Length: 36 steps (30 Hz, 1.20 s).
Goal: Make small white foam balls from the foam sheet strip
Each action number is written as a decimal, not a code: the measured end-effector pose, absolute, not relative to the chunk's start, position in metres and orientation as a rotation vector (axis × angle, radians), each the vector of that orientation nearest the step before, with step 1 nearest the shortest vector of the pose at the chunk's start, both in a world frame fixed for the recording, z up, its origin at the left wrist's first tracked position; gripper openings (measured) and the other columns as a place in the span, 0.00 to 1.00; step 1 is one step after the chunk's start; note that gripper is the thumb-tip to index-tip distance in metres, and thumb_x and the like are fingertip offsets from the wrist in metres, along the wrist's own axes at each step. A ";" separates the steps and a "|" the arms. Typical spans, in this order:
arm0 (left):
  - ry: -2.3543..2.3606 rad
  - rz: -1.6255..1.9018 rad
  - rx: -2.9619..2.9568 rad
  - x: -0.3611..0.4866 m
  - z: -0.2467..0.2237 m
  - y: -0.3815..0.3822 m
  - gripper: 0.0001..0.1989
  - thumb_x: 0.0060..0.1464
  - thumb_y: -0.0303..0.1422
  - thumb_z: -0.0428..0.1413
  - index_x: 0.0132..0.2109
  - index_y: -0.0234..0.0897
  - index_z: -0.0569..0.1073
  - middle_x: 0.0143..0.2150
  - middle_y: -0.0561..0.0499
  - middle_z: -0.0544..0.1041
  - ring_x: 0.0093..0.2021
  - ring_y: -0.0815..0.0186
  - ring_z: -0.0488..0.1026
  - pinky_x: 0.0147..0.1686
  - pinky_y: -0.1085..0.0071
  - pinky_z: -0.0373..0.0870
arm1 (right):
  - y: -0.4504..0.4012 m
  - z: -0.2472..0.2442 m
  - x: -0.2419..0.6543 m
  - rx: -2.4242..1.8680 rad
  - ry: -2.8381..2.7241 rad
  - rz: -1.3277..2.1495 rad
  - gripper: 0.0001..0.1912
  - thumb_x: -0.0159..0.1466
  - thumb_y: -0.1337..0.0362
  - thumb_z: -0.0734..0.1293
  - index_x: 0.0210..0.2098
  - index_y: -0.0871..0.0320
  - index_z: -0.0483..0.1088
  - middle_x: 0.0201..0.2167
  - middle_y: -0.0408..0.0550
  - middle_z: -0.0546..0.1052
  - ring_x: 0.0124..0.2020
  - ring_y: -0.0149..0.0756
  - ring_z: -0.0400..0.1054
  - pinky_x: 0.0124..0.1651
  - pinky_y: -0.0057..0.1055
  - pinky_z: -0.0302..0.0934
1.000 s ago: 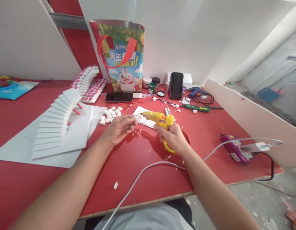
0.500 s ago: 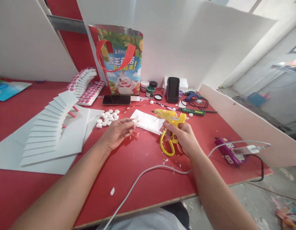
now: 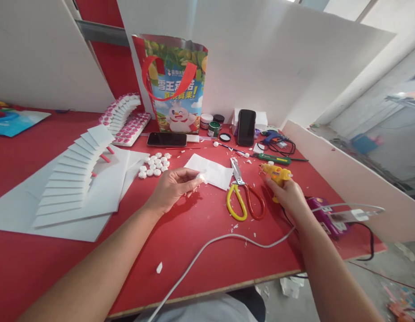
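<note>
Between the thumb and fingers of my left hand point(image 3: 175, 188) is a small white piece point(image 3: 201, 177), its exact shape partly hidden. It is held beside a white paper sheet point(image 3: 212, 172). My right hand point(image 3: 288, 197) grips a yellow hot glue gun point(image 3: 277, 173) by its handle, over the right part of the red table. Scissors point(image 3: 239, 181) with one yellow and one red handle lie between the two hands, blades pointing away from me. Several small white rounded pieces point(image 3: 155, 165) sit grouped to the left of the paper.
White stepped panels point(image 3: 64, 179) lie on the left. Behind stand a printed bag point(image 3: 177, 98), paint jars point(image 3: 213, 129) and a phone point(image 3: 246, 128). A green screwdriver point(image 3: 274, 158) lies back right, near a purple box point(image 3: 324, 219). A white cable point(image 3: 224, 237) crosses the front.
My right hand has moved right with the glue gun, away from the paper and my left hand, uncovering the scissors. My left hand keeps hold of the white piece.
</note>
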<state>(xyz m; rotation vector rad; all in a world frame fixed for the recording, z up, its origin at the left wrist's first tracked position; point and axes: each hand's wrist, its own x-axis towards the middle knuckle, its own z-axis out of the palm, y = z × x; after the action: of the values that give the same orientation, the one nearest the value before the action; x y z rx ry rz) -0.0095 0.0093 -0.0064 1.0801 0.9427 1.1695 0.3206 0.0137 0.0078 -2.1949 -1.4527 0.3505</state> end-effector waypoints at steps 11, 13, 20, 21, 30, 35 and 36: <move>1.017 1.150 1.165 -0.007 0.005 0.006 0.14 0.41 0.38 0.72 0.34 0.34 0.82 0.23 0.55 0.74 0.22 0.75 0.64 0.23 0.76 0.64 | -0.048 0.052 0.303 -2.310 -1.720 -0.078 0.21 0.62 0.51 0.64 0.42 0.64 0.74 0.41 0.66 0.80 0.41 0.55 0.75 0.39 0.42 0.65; 1.015 1.129 1.213 -0.007 0.005 0.005 0.13 0.43 0.38 0.71 0.34 0.35 0.82 0.24 0.55 0.75 0.23 0.75 0.64 0.24 0.77 0.64 | -0.065 0.066 0.286 -2.139 -1.771 -0.159 0.21 0.65 0.50 0.63 0.43 0.62 0.76 0.38 0.63 0.81 0.36 0.53 0.76 0.38 0.43 0.65; 0.969 1.065 1.332 -0.007 0.000 0.004 0.10 0.50 0.37 0.68 0.37 0.36 0.83 0.28 0.54 0.76 0.22 0.76 0.64 0.21 0.78 0.61 | -0.020 0.072 0.197 -1.361 -1.837 0.779 0.15 0.65 0.58 0.68 0.45 0.59 0.80 0.38 0.51 0.81 0.31 0.34 0.73 0.33 0.30 0.66; 0.963 1.064 1.347 -0.007 0.000 0.004 0.09 0.51 0.37 0.67 0.37 0.36 0.83 0.29 0.54 0.76 0.22 0.76 0.64 0.21 0.78 0.61 | -0.008 0.065 0.190 -1.330 -1.820 0.872 0.16 0.64 0.59 0.68 0.46 0.60 0.80 0.35 0.51 0.81 0.29 0.32 0.72 0.32 0.29 0.65; 0.951 1.035 1.412 -0.008 -0.005 0.007 0.10 0.52 0.37 0.67 0.38 0.36 0.83 0.31 0.52 0.78 0.29 0.72 0.69 0.29 0.76 0.66 | 0.008 0.030 0.186 -1.202 -1.466 1.295 0.10 0.56 0.61 0.69 0.32 0.61 0.80 0.17 0.40 0.70 0.20 0.27 0.60 0.25 0.27 0.57; 0.984 0.991 1.439 -0.009 -0.006 0.007 0.11 0.53 0.39 0.66 0.38 0.36 0.83 0.29 0.52 0.76 0.27 0.72 0.68 0.27 0.76 0.66 | 0.010 0.029 0.188 -1.211 -1.483 1.296 0.10 0.56 0.61 0.71 0.30 0.62 0.80 0.18 0.40 0.70 0.20 0.26 0.58 0.24 0.27 0.53; 0.995 0.978 1.443 -0.009 -0.006 0.006 0.11 0.53 0.39 0.66 0.39 0.36 0.83 0.29 0.52 0.76 0.26 0.72 0.68 0.26 0.76 0.66 | 0.011 0.028 0.188 -1.220 -1.500 1.282 0.10 0.56 0.61 0.71 0.30 0.62 0.80 0.18 0.40 0.70 0.20 0.26 0.58 0.24 0.27 0.53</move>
<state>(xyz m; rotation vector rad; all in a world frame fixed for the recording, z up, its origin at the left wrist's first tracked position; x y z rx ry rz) -0.0094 0.0064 -0.0063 1.4428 0.9951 0.9777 0.1881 0.0105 0.0281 -1.2204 -1.5004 1.2815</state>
